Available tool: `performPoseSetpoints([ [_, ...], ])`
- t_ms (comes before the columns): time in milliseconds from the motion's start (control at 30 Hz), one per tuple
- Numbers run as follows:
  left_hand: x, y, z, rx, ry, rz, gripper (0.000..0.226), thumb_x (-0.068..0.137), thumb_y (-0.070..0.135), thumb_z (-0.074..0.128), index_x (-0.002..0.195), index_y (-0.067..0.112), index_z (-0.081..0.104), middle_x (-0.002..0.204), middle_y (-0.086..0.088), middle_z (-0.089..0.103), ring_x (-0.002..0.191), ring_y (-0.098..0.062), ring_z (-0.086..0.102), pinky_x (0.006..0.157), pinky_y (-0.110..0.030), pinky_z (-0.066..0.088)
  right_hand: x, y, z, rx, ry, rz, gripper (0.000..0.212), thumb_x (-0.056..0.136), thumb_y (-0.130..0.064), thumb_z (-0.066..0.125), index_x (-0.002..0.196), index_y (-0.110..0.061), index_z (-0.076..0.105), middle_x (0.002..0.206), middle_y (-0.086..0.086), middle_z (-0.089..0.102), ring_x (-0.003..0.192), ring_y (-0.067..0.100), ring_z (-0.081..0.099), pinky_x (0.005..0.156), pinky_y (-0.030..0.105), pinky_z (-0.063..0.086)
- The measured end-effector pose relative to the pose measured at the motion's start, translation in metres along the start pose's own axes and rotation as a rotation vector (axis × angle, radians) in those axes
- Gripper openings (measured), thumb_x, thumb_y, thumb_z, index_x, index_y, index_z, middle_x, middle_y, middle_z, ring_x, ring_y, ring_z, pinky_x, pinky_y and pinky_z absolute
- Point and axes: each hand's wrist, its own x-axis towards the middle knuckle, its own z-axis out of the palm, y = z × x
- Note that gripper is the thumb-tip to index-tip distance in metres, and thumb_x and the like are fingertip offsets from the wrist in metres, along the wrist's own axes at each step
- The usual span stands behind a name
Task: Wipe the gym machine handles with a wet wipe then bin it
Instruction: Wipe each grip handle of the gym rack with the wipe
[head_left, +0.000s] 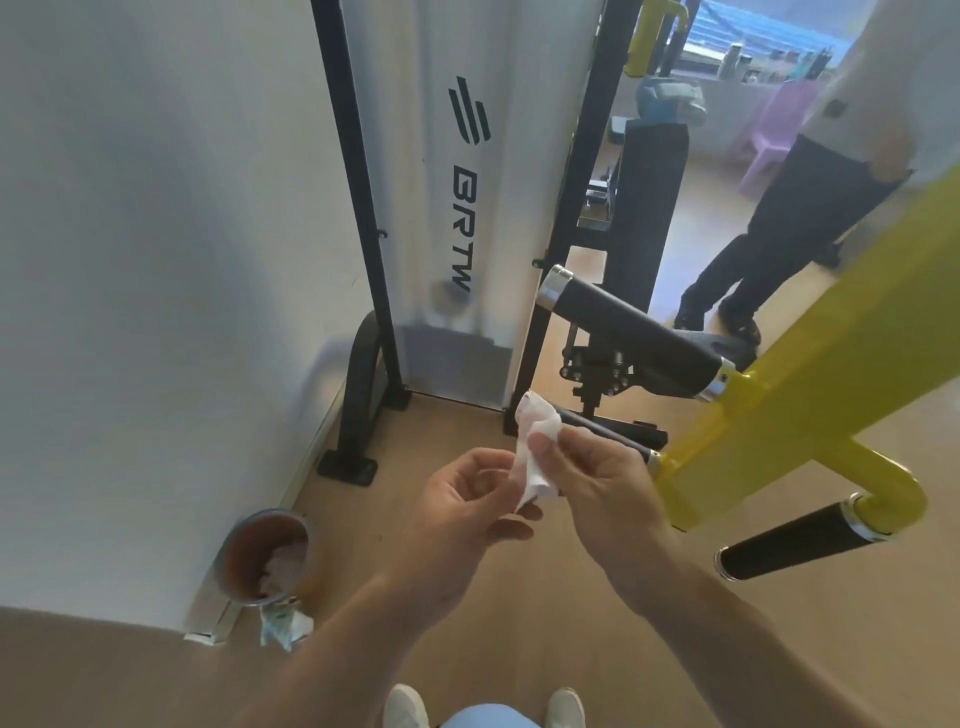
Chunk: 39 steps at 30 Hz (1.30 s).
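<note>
**Wipe held between both hands beside the yellow machine arm**

At the centre of the frame the right hand (597, 488) pinches a crumpled white wet wipe (535, 452) between thumb and fingers. The left hand (467, 509) is just beside it, fingers curled round the wipe's lower edge. To the right, a yellow frame (810, 384) carries three black handles: a thick upper handle (634, 338), a thin handle (618, 439) partly hidden behind the right hand, and a lower handle (800, 540). In the lower left, a round bin (270, 556) stands on the floor against the white wall, with crumpled wipes (285, 629) lying beside it.
</note>
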Motion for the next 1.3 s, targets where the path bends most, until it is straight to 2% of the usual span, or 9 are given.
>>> performPoseSetpoints([
  [100,-0.001,0.001,0.001,0.037,0.112,0.051,0.010,0.082,0.029,0.078,0.083,0.019,0.076,0.086,-0.009,0.073,0.078,-0.024,0.069,0.072,-0.033,0.058,0.002,0.000,-0.004,0.083,0.077,-0.026,0.018,0.080,-0.021,0.078,0.097,-0.015,0.079,0.086,0.004,0.075,0.077,0.017,0.069,0.067,0.023,0.055],
  [267,-0.002,0.002,-0.002,0.131,0.278,0.138,0.006,0.077,0.030,0.074,0.081,0.028,0.077,0.085,-0.001,0.076,0.078,-0.021,0.072,0.075,-0.035,0.058,0.005,-0.005,-0.009,0.078,0.132,-0.079,0.023,0.072,-0.028,0.079,0.084,-0.010,0.074,0.073,-0.002,0.072,0.061,0.008,0.065,0.055,0.016,0.051],
  [467,0.000,0.006,-0.006,0.179,0.428,0.189,0.006,0.084,0.034,0.071,0.089,0.037,0.074,0.092,0.010,0.075,0.093,-0.020,0.072,0.077,-0.037,0.063,0.006,-0.007,-0.012,0.106,0.022,-0.074,0.025,0.075,-0.029,0.075,0.079,-0.010,0.060,0.090,0.014,0.074,0.082,0.024,0.072,0.073,0.037,0.061],
  [567,0.000,0.016,-0.009,0.145,0.355,0.204,0.013,0.082,0.036,0.066,0.090,0.028,0.073,0.091,0.004,0.076,0.089,-0.024,0.074,0.069,-0.034,0.063,0.006,-0.005,-0.014,0.024,-0.042,-0.059,0.025,0.074,-0.032,0.075,0.088,-0.016,0.060,0.102,0.003,0.076,0.090,0.021,0.073,0.081,0.044,0.061],
  [733,0.003,0.020,-0.011,0.226,0.229,0.218,0.022,0.081,0.035,0.063,0.098,0.021,0.068,0.090,0.008,0.076,0.089,-0.018,0.074,0.068,-0.027,0.061,0.003,-0.005,-0.012,-0.323,-0.121,-0.201,0.037,0.080,-0.032,0.075,0.116,-0.038,0.064,0.104,-0.021,0.070,0.090,0.003,0.070,0.073,0.022,0.059],
  [833,0.006,0.016,-0.012,0.214,0.246,0.215,0.026,0.079,0.037,0.065,0.100,0.021,0.068,0.092,0.008,0.075,0.089,-0.017,0.073,0.071,-0.029,0.061,0.000,-0.004,-0.011,-0.382,-0.078,-0.289,0.012,0.086,-0.024,0.073,0.096,-0.029,0.074,0.088,-0.019,0.073,0.081,0.004,0.069,0.065,0.016,0.055],
  [1000,0.008,0.008,-0.011,0.089,0.202,0.098,0.052,0.073,0.054,0.079,0.116,0.030,0.062,0.103,0.006,0.073,0.100,-0.024,0.072,0.078,-0.038,0.061,0.004,0.005,-0.011,-0.349,0.072,-0.308,0.021,0.088,-0.010,0.070,0.087,-0.032,0.070,0.080,-0.016,0.071,0.079,0.008,0.067,0.065,0.016,0.055],
  [1133,0.006,0.003,-0.004,0.160,0.216,0.065,0.070,0.067,0.036,0.088,0.127,0.032,0.052,0.111,0.004,0.070,0.100,-0.018,0.072,0.084,-0.037,0.062,0.005,0.006,-0.011,-0.376,0.252,-0.398,0.008,0.087,-0.017,0.071,0.089,-0.024,0.068,0.087,-0.011,0.070,0.081,0.007,0.067,0.065,0.015,0.056],
  [1300,0.009,0.002,0.002,0.278,0.182,0.120,0.047,0.071,0.030,0.083,0.114,0.024,0.066,0.096,-0.002,0.076,0.090,-0.021,0.074,0.084,-0.043,0.062,0.004,0.010,-0.010,-0.425,0.405,-0.457,0.022,0.093,-0.010,0.064,0.093,-0.031,0.057,0.096,-0.003,0.064,0.084,0.011,0.065,0.065,0.014,0.055],
])
